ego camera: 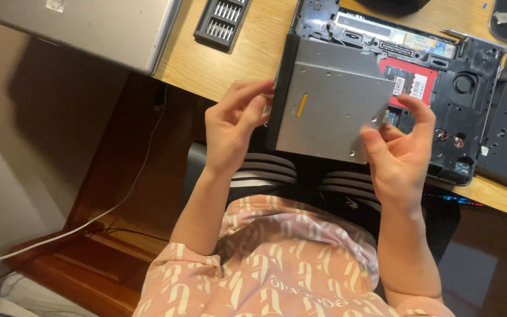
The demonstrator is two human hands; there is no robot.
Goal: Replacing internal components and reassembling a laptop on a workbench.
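Grey metal drive box (327, 103) sits up in the air between both hands, over the opened laptop (465, 100) on the wooden counter (247, 58). The left hand (233, 126) fingers pinch its left edge. The right hand (400, 155) fingers hold its lower right corner.

Silver-grey optical drive (324, 100) (small yellow strip), red-labelled solid-state drive (409, 82), black laptop chassis (470, 111), light wood table (236, 58), pink shirt (265, 270) with cream pattern

Optical drive (327, 100) above opened laptop base (470, 100); bit set (221, 22) left; closed laptop (89, 26) far left.
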